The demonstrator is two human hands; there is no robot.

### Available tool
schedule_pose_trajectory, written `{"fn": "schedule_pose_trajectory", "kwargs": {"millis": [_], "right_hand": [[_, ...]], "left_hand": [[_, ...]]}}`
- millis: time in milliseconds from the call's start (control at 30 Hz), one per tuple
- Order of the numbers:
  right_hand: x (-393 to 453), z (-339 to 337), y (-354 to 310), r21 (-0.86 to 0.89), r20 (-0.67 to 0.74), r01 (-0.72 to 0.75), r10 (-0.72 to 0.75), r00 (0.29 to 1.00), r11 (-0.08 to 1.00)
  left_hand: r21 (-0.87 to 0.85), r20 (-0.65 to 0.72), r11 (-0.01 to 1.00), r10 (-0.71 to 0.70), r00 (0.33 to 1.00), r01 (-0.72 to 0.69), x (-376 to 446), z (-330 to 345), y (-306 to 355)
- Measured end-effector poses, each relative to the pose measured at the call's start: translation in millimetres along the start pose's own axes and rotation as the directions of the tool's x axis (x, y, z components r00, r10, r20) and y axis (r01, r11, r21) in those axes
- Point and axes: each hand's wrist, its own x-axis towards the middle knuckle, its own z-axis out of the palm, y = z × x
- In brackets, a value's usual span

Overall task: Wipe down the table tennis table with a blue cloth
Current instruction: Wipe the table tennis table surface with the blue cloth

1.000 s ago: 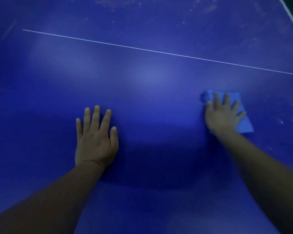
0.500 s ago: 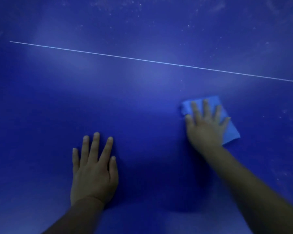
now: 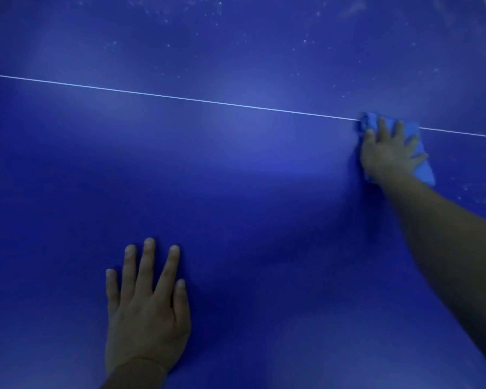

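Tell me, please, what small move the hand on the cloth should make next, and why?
Probably push the blue cloth further out past the white line: the right hand presses it flat right at the line, and pale specks dot the table beyond.

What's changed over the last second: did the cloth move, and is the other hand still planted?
The right hand pushed the cloth away from the person until it reached the white line. The left hand stayed flat on the table; the right hand still presses the cloth with spread fingers.
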Motion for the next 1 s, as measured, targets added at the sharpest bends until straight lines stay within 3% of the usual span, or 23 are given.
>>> {"fn": "schedule_pose_trajectory", "kwargs": {"millis": [67,100,167,200,267,300,333,367,433,467,500,533,567,600,667,700,767,800,833,900,1000], "right_hand": [[-9,0,-5,0.027,0.009,-0.074,0.074,0.997,0.997],[-20,5,-22,0.025,-0.005,-0.03,0.03,1.0,0.999],[-57,21,-71,-0.008,-0.046,0.188,-0.188,0.981,0.982],[-81,33,-97,-0.041,-0.052,0.344,-0.345,0.937,0.938],[-129,45,-136,-0.078,0.023,0.685,-0.685,0.728,0.725],[-137,46,-140,-0.069,0.092,0.796,-0.791,0.605,0.601],[-127,40,-133,-0.073,0.146,0.842,-0.829,0.539,0.535],[-105,33,-116,-0.128,0.138,0.825,-0.814,0.565,0.551],[-43,20,-63,-0.21,0.005,0.592,-0.605,0.796,0.778],[-13,11,-32,-0.166,-0.051,0.385,-0.398,0.916,0.908],[8,1,-5,-0.061,-0.071,0.145,-0.15,0.986,0.987],[15,-5,10,0.039,-0.051,-0.032,0.034,0.998,0.999],[11,-6,13,0.075,-0.03,-0.098,0.101,0.994,0.992],[-2,-2,5,0.055,-0.031,-0.063,0.064,0.997,0.997],[-48,17,-22,-0.019,-0.049,0.222,-0.222,0.974,0.975],[-80,29,-36,-0.06,-0.055,0.395,-0.398,0.916,0.917],[-136,46,-50,-0.119,0.027,0.699,-0.701,0.712,0.705],[-145,46,-50,-0.109,0.096,0.776,-0.771,0.63,0.621],[-136,40,-44,-0.103,0.143,0.802,-0.789,0.597,0.588],[-83,26,-27,-0.171,0.088,0.72,-0.718,0.691,0.672],[4,1,10,-0.119,0.028,0.416,-0.415,0.909,0.902]], "left_hand": [[0.003,0.005,1.0,0.007,1.0,-0.007,1,-1,-2],[0.006,0.006,1.0,0.012,1.0,-0.012,1,-1,-2],[-0.003,0.001,1.0,0.014,1.0,-0.014,1,-1,-3],[-0.007,-0.002,1.0,0.012,1.0,-0.012,1,-1,-2],[0.001,-0.008,1.0,0.006,1.0,-0.006,1,0,-2],[0.006,-0.01,1.0,0.006,1.0,-0.006,1,0,-2],[0.005,-0.01,1.0,0.009,1.0,-0.009,1,0,-2],[0.0,-0.008,1.0,0.01,1.0,-0.01,1,-1,-2],[0.007,0.001,1.0,0.006,1.0,-0.006,1,-1,-2],[0.014,0.008,1.0,0.004,1.0,-0.004,0,-1,-2],[0.015,0.013,1.0,0.004,1.0,-0.004,1,-1,-1],[0.011,0.018,1.0,0.004,1.0,-0.004,1,-1,-1],[0.007,0.027,1.0,0.005,1.0,-0.005,1,-1,-3],[0.006,0.039,1.0,0.005,0.999,-0.005,1,-1,-4],[0.007,0.055,1.0,0.0,0.998,-0.001,2,-1,-4],[0.009,0.061,1.0,-0.003,0.998,0.003,1,-2,-4],[0.007,0.067,1.0,-0.011,0.998,0.011,2,-1,-3],[0.01,0.067,1.0,-0.012,0.998,0.011,1,0,-4],[0.013,0.068,1.0,-0.01,0.998,0.009,1,-1,-4],[0.008,0.058,1.0,-0.011,0.998,0.011,1,-2,-4],[-0.005,0.035,1.0,-0.017,0.999,0.017,1,-1,-2]]}}
